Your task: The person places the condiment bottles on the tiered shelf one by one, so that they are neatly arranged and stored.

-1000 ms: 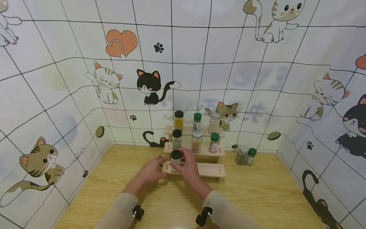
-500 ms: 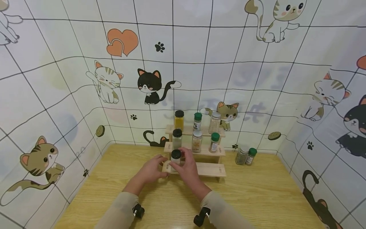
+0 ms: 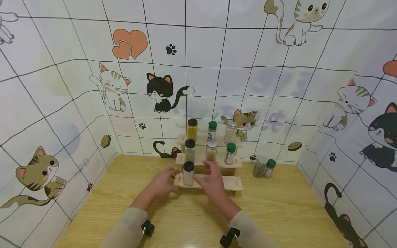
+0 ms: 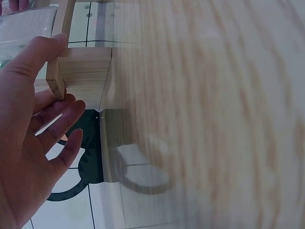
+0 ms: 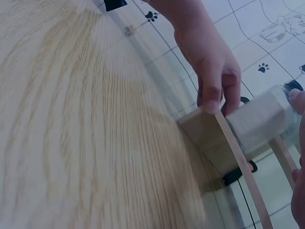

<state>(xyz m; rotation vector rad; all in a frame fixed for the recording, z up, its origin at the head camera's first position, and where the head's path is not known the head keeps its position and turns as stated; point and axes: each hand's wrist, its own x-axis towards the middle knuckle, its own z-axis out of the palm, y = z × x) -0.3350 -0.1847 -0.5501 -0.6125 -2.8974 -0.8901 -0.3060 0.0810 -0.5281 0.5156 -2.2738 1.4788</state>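
A clear spice jar with a black lid stands upright at the left of the bottom step of a three-step wooden rack. My left hand grips the left end of that step. In the left wrist view the thumb lies on the board, an index finger is under it, and the other fingers are loosely bent. My right hand is just right of the jar, thumb and fingers spread with a gap between them. In the right wrist view only part of it shows at the edge.
Upper steps hold several jars, among them a yellow one, a silver-lidded one and a green-lidded one. Two more jars stand on the table right of the rack. A cat-print sheet hangs behind.
My right hand has let go of the black-lidded jar and moved a little to the right, fingers spreading. The jar stays on the bottom step. My left hand keeps its hold.
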